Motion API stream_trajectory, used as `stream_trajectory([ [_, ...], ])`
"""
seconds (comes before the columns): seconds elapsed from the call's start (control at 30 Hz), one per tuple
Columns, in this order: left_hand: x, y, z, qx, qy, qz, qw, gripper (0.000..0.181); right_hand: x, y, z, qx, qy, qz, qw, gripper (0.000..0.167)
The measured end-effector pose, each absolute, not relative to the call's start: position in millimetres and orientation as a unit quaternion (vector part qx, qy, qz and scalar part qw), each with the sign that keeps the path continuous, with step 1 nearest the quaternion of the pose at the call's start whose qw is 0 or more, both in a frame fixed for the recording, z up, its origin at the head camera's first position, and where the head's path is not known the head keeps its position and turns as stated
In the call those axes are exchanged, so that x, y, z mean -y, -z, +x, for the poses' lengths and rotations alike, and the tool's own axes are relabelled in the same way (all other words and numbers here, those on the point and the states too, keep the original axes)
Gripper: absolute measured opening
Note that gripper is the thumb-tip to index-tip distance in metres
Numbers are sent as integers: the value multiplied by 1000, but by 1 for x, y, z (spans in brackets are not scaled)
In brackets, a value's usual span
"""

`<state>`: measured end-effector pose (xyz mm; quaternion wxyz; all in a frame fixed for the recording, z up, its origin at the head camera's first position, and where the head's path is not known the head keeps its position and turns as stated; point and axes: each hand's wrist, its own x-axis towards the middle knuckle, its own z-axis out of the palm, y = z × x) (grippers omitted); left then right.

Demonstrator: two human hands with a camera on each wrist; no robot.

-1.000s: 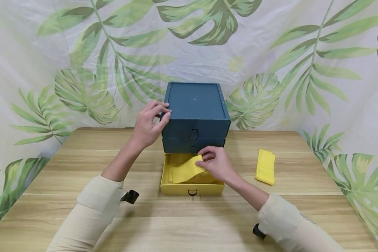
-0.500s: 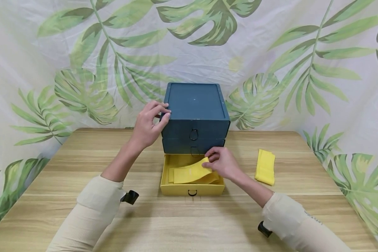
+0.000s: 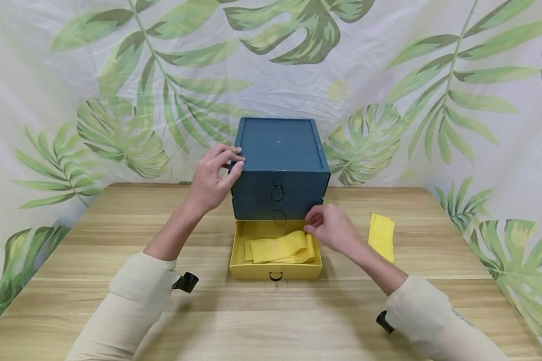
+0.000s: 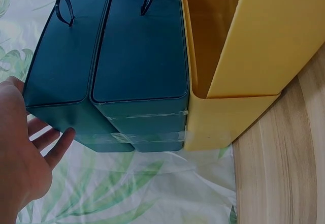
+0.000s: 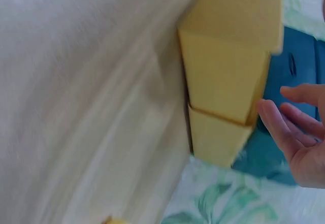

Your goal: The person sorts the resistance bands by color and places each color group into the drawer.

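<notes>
My left hand (image 3: pixel 214 175) rests its fingertips against the upper left side of a stack of blue drawer boxes (image 3: pixel 280 145); the left wrist view shows this hand (image 4: pixel 30 153) with its fingers relaxed along the box. Below the blue boxes, a yellow drawer (image 3: pixel 253 273) is pulled out. A flat yellow band (image 3: pixel 275 248), folded over in loops, lies inside it. My right hand (image 3: pixel 334 228) hovers at the drawer's right rim, fingers loosely bent and holding nothing. In the blurred right wrist view, gaps show between the fingers of that hand (image 5: pixel 299 137).
Another folded yellow band (image 3: pixel 381 235) lies on the wooden table (image 3: pixel 271 326) to the right, partly behind my right forearm. Black loop pulls (image 3: pixel 277 192) hang on the drawer fronts. A leaf-print cloth (image 3: pixel 198 95) hangs behind the table.
My right hand has let go of the yellow band's end and moved right, to the drawer's rim. The band has settled into a curled fold. My left hand has stayed put.
</notes>
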<state>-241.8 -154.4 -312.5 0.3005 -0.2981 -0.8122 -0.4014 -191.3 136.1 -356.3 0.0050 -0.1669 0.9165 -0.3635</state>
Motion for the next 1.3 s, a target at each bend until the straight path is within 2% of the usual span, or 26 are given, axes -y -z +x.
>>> stream_trajectory([
  [0.33, 155, 312, -241, 811, 402, -300, 300, 14, -209, 347, -215, -919, 366, -135, -51, 10],
  [0.5, 156, 313, -242, 810, 401, -301, 302, 14, -247, 348, -227, -924, 368, -90, -46, 19],
  [0.63, 156, 312, -242, 810, 402, -302, 303, 14, -270, 350, -235, -933, 349, -75, -38, 25],
  [0.83, 155, 312, -243, 810, 399, -303, 305, 14, -292, 365, -241, -946, 308, -98, -11, 25],
  [1.1, 154, 313, -242, 813, 398, -301, 301, 14, -310, 386, -246, -957, 258, -122, 50, 26],
  [1.3, 154, 313, -242, 812, 400, -300, 302, 14, -316, 390, -249, -958, 247, -123, 74, 32],
])
